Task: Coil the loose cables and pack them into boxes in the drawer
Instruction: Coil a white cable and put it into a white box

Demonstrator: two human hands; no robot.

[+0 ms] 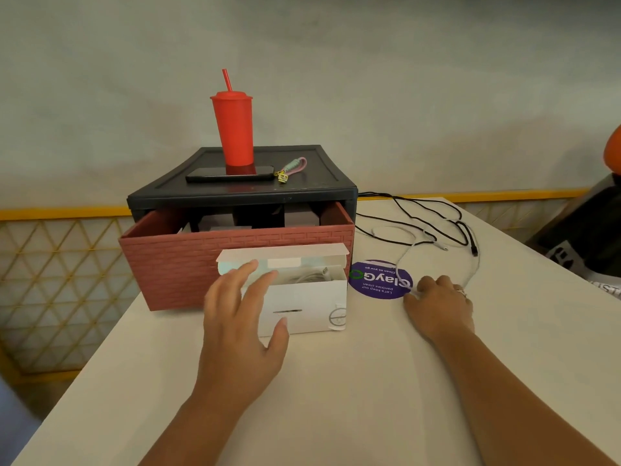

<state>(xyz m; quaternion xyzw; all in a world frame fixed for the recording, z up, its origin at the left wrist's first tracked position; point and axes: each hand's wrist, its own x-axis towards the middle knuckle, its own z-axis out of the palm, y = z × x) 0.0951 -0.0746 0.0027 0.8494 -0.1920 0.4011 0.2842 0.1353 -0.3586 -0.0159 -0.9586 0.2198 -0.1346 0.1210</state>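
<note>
- Pale tabletop (369, 381) in front of me, with a plain grey wall behind it.
- My left hand (242, 324) is spread, fingers straight and apart. The fingertips reach the open top of the white box (309, 297) at its left end, and the thumb lies against its front face.
- That box stands just beyond my left palm and touches the front of the reddish drawer (174, 264). Its long axis runs left to right, parallel to the drawer front. The mouth faces up, and the flap (282, 253) stands raised along the far edge.
- A coiled white cable (309, 275) lies inside the box, just right of my left fingertips.
- My right hand (440, 304) rests knuckles-up on the table, fingers curled down and pinching the near end of the loose white cable (403, 260).
- From that grip the cable runs away from me. It crosses the edge of the purple round sticker (373, 280), then loops to the far right.
- Black cables (420, 210) sprawl uncoiled beyond my right hand, trailing towards the back of the table.
- The drawer is pulled out of a black drawer unit (208, 193), with boxes showing inside.
- On top of the unit stand a red tumbler (233, 129) with a straw, a dark phone (228, 174) lying flat, and a pink keychain (292, 166).
</note>
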